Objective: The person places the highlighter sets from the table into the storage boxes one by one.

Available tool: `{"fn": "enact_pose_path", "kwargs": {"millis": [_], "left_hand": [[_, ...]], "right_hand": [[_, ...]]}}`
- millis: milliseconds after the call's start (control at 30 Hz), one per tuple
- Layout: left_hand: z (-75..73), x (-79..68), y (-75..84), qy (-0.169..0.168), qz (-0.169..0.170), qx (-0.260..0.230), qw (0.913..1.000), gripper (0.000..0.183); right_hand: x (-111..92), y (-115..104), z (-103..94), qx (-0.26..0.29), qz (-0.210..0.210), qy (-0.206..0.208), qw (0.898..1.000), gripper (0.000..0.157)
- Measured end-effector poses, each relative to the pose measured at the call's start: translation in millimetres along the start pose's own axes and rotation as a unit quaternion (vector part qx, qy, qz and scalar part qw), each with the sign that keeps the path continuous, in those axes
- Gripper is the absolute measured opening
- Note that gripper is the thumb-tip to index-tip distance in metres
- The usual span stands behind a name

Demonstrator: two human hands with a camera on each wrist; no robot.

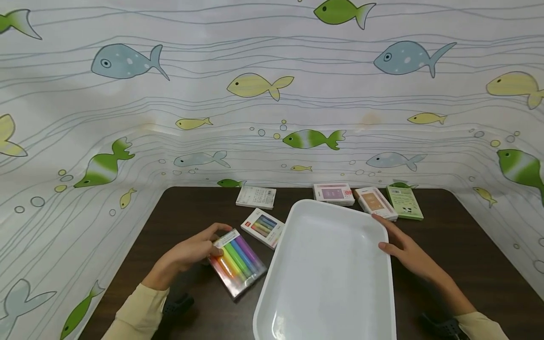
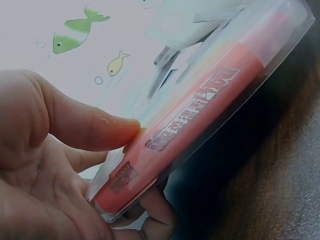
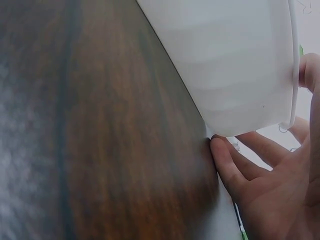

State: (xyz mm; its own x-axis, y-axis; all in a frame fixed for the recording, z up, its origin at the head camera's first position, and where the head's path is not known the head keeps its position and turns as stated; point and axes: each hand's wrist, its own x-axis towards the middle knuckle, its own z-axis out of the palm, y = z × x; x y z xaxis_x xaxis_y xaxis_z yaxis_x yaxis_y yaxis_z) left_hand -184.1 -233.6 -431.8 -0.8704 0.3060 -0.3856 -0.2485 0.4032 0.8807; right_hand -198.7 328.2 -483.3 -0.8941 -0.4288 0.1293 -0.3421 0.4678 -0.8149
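Observation:
My left hand (image 1: 193,250) grips a clear pack of rainbow-coloured highlighters (image 1: 238,262) at its upper left edge, thumb on top and fingers beneath. In the left wrist view the pack is tilted, with an orange-red highlighter (image 2: 200,110) along its near side and a shadow on the table below. A large white tray (image 1: 331,283) lies to the right of the pack. On its far right corner is my right hand (image 1: 408,252), the thumb over the rim. The right wrist view has the other fingers (image 3: 227,160) along the tray's outer wall (image 3: 230,65).
Behind the pack lies a white box with coloured pens pictured (image 1: 263,227), close to the tray's left side. Further back are a white printed box (image 1: 256,197), a purple-fronted box (image 1: 334,194), an orange-fronted box (image 1: 376,203) and a green box (image 1: 404,202). Fish-patterned cloth (image 1: 255,113) surrounds the dark table (image 1: 187,212).

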Motion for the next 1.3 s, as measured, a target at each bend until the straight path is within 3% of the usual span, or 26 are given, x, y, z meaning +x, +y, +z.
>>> {"fn": "enact_pose_path", "kwargs": {"millis": [533, 933, 1300], "left_hand": [[-10.5, -6.3, 6.3, -0.048, 0.025, -0.019, 0.9984, 0.061], [-18.4, -9.8, 12.8, -0.052, 0.024, -0.035, 0.9978, 0.061], [-14.4, -16.5, 20.9, -0.061, 0.03, -0.036, 0.997, 0.059]], "right_hand": [[-0.5, 0.3, 0.1, -0.004, 0.003, 0.0, 1.0, 0.067], [-0.5, 0.3, 0.5, 0.01, -0.005, 0.0, 1.0, 0.067], [-0.5, 0.9, 0.7, 0.008, -0.006, -0.003, 1.0, 0.068]]}}
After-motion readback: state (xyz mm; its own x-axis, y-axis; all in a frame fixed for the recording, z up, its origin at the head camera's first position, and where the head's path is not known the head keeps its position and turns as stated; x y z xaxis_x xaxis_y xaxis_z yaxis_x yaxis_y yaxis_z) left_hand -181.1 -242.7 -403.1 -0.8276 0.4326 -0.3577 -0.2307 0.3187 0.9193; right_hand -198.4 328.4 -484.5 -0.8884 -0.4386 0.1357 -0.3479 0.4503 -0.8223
